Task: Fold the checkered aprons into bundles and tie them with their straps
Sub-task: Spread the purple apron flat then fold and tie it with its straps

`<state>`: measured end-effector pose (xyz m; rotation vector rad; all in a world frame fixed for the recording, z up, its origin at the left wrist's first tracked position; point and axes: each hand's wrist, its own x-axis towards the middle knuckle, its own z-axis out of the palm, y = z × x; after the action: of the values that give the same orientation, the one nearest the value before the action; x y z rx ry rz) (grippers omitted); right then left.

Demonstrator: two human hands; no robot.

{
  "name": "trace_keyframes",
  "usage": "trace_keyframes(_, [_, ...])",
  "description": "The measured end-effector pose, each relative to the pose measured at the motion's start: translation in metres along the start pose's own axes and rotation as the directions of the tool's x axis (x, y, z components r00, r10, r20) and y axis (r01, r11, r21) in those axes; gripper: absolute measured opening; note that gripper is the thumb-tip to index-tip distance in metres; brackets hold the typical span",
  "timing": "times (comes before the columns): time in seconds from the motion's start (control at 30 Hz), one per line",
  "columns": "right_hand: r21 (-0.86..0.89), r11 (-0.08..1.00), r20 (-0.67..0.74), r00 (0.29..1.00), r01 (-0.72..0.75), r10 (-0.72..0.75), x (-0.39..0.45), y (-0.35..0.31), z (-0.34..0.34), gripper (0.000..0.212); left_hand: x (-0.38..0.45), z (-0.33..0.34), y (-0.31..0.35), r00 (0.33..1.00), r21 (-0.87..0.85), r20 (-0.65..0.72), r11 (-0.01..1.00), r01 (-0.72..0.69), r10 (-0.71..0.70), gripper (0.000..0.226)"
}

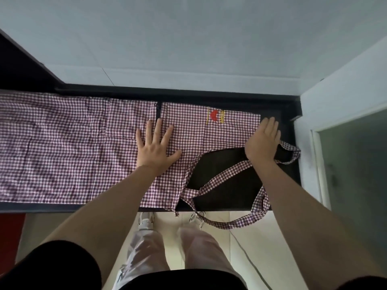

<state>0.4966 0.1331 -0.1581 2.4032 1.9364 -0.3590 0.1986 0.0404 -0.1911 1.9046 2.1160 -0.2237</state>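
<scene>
Hanging past the near edge of the dark bench (pixel 230 185), a loop of checkered strap (pixel 236 221) dangles toward the tiled floor (pixel 247 233), just above the person's white shoes (pixel 146 220). Farther in, more strap crosses the bare bench top on a slant, running from the apron's near corner up toward the right hand (pixel 262 141), and another short loop (pixel 292 152) lies just beyond that hand at the bench's right end.

The checkered apron (pixel 62 147) is spread flat along the bench, its skirt reaching off to the left and its bib, with a red and yellow emblem (pixel 215 116), to the right. The left hand (pixel 156 145) lies palm-down on the cloth near the waist, fingers straight and fanned apart. The right hand rests at the bib's right edge, fingers extended and close together; whether the thumb hooks a strap beneath it cannot be told.

Judging from this, smoothing is under way and no fold is made yet. The hanging strap looks like the main risk: its weight could drag the near corner askew, or it could get trapped inside a fold and be out of reach for tying. Thin cloth on a smooth bench may also slide as a fold comes over, so the layers could end up crooked.
</scene>
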Motion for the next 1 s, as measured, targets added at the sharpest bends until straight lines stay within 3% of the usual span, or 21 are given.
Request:
trace_keyframes(0.07, [0.053,0.971,-0.083,0.970,0.234,-0.229,-0.015,-0.019,-0.004,0.060,-0.004,-0.001,0.004,1.000,0.008,0.017,1.000,0.018,-0.018,0.090])
trace_keyframes(0.13, [0.044,0.870,0.018,0.870,0.491,-0.492,-0.027,-0.028,0.002,0.061,-0.006,-0.005,0.007,0.999,0.015,0.050,1.000,0.019,-0.020,0.091])
trace_keyframes(0.17, [-0.003,0.839,0.118,0.833,0.545,-0.540,-0.031,-0.026,0.007,0.063,-0.007,-0.008,0.008,0.998,0.015,0.068,1.000,0.009,-0.010,0.091])
trace_keyframes(0.23, [-0.110,0.876,0.241,0.867,0.470,-0.436,-0.029,-0.014,0.011,0.066,-0.010,-0.019,0.007,0.996,-0.043,0.084,0.999,-0.015,0.018,0.088])
trace_keyframes(0.3, [-0.179,0.942,0.230,0.943,0.284,-0.241,-0.023,-0.001,0.004,0.064,-0.016,-0.028,0.001,0.999,-0.136,0.041,0.991,-0.013,0.019,0.084])
trace_keyframes(0.4, [-0.250,0.958,0.199,0.976,0.139,-0.090,-0.028,-0.009,-0.016,0.073,-0.038,-0.035,-0.008,0.996,-0.203,-0.044,0.977,0.072,-0.083,0.079])
trace_keyframes(0.53, [-0.134,0.928,0.050,0.938,0.348,-0.344,-0.072,-0.068,-0.022,0.054,-0.072,-0.032,-0.022,0.985,-0.269,-0.056,0.953,0.141,-0.162,0.066])
trace_keyframes(0.67, [-0.014,0.777,0.007,0.777,0.629,-0.629,-0.141,-0.140,0.001,0.027,-0.098,-0.026,-0.055,0.988,-0.272,-0.054,0.954,0.127,-0.147,0.046])
trace_keyframes(0.77, [0.011,0.695,0.044,0.694,0.719,-0.719,-0.185,-0.183,0.020,0.018,-0.116,-0.026,-0.093,0.992,-0.262,-0.075,0.962,0.077,-0.099,0.027])
trace_keyframes(0.83, [0.050,0.689,0.090,0.684,0.723,-0.724,-0.212,-0.205,0.032,0.023,-0.130,-0.024,-0.123,0.994,-0.250,-0.080,0.967,0.053,-0.075,0.023])
trace_keyframes(0.9, [0.030,0.693,0.182,0.678,0.720,-0.712,-0.237,-0.225,0.042,0.045,-0.144,-0.023,-0.154,0.996,-0.234,-0.073,0.972,0.025,-0.044,0.029])
trace_keyframes(1.0, [-0.059,0.712,0.334,0.686,0.700,-0.647,-0.264,-0.239,0.055,0.083,-0.158,-0.021,-0.186,1.000,-0.197,0.009,0.980,0.017,-0.015,0.061])
